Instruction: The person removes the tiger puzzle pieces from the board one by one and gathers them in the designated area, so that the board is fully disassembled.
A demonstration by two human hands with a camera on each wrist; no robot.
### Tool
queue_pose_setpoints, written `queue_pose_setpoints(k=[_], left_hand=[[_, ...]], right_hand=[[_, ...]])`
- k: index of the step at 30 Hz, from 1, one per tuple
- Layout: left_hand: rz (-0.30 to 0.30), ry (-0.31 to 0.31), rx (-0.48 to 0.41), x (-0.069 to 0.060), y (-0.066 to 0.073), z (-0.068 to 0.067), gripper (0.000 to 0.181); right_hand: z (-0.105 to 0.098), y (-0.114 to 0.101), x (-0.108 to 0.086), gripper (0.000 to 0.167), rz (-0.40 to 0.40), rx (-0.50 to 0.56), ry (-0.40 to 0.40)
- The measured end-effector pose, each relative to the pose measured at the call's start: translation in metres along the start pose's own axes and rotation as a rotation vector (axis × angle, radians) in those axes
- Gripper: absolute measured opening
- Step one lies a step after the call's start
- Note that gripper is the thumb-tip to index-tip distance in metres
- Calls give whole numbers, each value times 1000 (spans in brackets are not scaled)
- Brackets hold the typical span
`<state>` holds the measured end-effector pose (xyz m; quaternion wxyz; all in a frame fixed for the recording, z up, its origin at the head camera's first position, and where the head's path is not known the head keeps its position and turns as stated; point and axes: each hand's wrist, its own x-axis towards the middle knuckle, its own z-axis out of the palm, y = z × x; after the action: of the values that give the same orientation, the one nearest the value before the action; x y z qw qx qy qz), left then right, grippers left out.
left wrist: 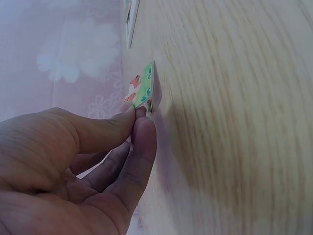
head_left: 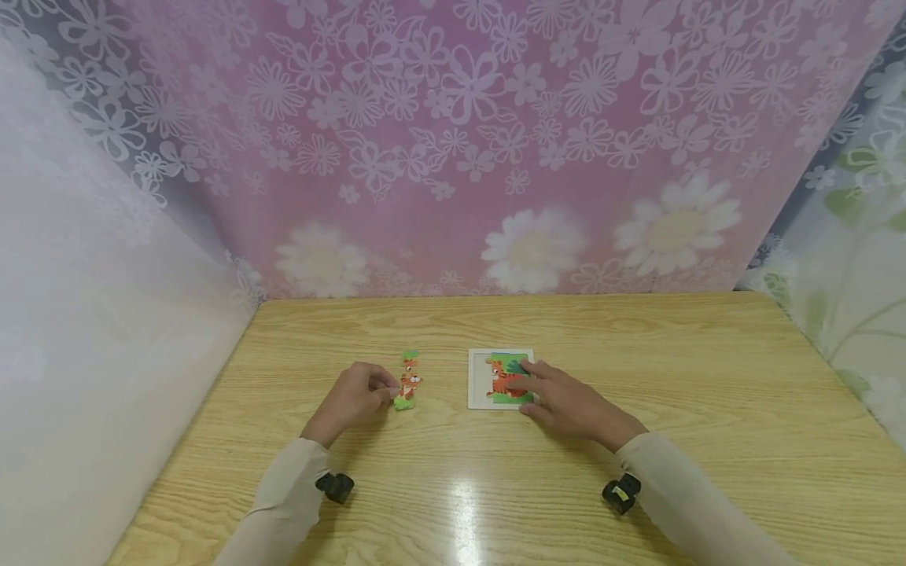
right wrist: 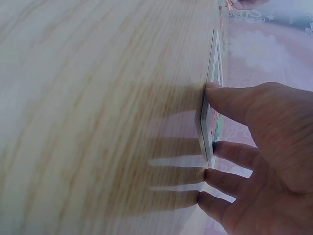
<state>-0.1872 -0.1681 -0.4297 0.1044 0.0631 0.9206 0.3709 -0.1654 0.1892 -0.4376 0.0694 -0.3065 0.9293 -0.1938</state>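
The left hand [head_left: 357,395] pinches an orange-and-green puzzle strip [head_left: 408,386] between thumb and fingers, left of the white-framed tray [head_left: 481,398] on the wooden table [head_left: 425,464] — the right hand [head_left: 572,402], fingers spread, touching that tray, whose tiger picture [head_left: 498,366] leaves its left side bare.

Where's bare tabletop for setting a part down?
Free: the table between pieces and tray; right of the right hand; left of the left hand; between the sleeves.
Crowded: pieces, at the left hand's pinch; tray's right side, under the right hand.
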Motion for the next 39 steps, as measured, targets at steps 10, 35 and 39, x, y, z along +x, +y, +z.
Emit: queue_pose_setpoints(k=[10, 35, 39], left_hand=[[5, -33, -48, -2, -2, 0, 4], [16, -53, -25, -3, -1, 2, 3], [28, -50, -5, -1, 0, 1, 3]], right_hand=[[0, 1, 1, 41, -45, -3, 26], [0, 2, 0, 43, -40, -5, 23], [0, 1, 0, 43, -40, -8, 23]])
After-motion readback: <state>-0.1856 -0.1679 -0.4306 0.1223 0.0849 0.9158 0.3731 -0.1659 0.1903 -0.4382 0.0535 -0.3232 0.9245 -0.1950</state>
